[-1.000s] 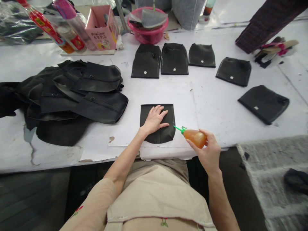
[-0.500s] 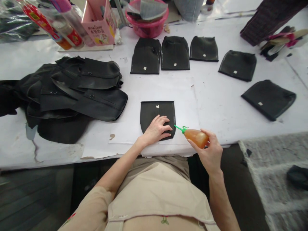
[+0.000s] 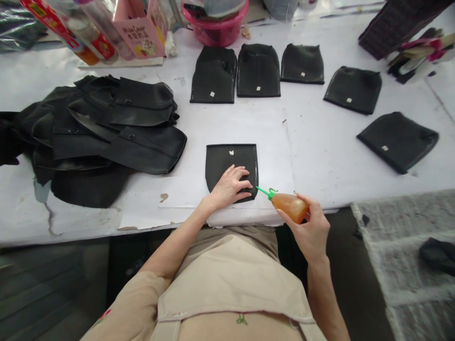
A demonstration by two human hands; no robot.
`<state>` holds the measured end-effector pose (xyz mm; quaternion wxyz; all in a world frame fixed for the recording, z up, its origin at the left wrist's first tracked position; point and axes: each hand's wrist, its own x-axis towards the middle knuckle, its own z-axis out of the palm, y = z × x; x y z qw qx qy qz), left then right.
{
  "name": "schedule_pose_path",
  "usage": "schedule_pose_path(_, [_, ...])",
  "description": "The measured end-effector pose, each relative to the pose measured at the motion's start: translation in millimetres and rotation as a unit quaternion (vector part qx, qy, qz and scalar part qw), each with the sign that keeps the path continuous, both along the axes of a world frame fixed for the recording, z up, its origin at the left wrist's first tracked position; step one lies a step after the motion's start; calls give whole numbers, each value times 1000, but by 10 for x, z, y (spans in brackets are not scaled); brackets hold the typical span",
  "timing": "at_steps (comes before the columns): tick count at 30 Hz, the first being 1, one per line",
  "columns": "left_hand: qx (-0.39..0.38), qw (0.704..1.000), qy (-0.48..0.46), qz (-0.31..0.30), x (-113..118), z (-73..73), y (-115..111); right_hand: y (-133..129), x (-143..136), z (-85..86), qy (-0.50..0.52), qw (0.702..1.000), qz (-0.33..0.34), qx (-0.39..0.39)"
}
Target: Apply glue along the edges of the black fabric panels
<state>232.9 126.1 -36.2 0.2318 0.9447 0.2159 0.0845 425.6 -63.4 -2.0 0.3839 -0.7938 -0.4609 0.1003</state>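
Note:
A black leather-like piece (image 3: 220,163) with a rounded near end lies in front of me on the white-covered table. My left hand (image 3: 231,184) presses on its lower right part, fingers spread. In my right hand (image 3: 313,222) is a squeeze bottle (image 3: 289,206) of amber liquid, tilted, with a thin green nozzle (image 3: 263,190). The nozzle tip is at the piece's right edge, beside my left fingers. A shiny wet-looking line runs along that edge above the tip. A small whitish tag (image 3: 232,152) sits near the piece's far edge.
Several similar black pieces (image 3: 259,71) with small tags lie in an arc beyond. At left is a heap of black pieces (image 3: 117,128). Behind stand a pink box (image 3: 142,35), spray cans and a pink basin (image 3: 216,33). A dark block (image 3: 394,28) stands at far right.
The nozzle tip has shifted slightly down along the right edge, and the shiny line looks longer. My left hand stays on the piece. The whole view has shifted a little.

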Motion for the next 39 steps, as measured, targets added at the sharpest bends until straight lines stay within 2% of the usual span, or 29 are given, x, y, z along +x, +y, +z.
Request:
schedule_pose_path(10, [6,1000,-20,-5,-3,-41,4,-112,-46,15,13,1000,-6,-3])
schedule_pose_path(21, [1,1000,-15,-2,3,-22,-2,-215,-68,7,59,998,-13,-17])
schedule_pose_path(25, [-9,1000,-21,-1,-1,-16,-2,-232,-3,-90,148,988,-25,-21])
schedule_pose_path(30, [-18,999,-27,3,-2,-23,5,-176,82,-328,266,963,-30,21])
schedule_pose_path(34, [-23,999,-33,3,-9,-38,15,-151,138,-405,276,961,-3,20])
schedule_pose_path(39, [-34,999,-30,4,-10,-23,18,-205,251,-332,241,970,29,-6])
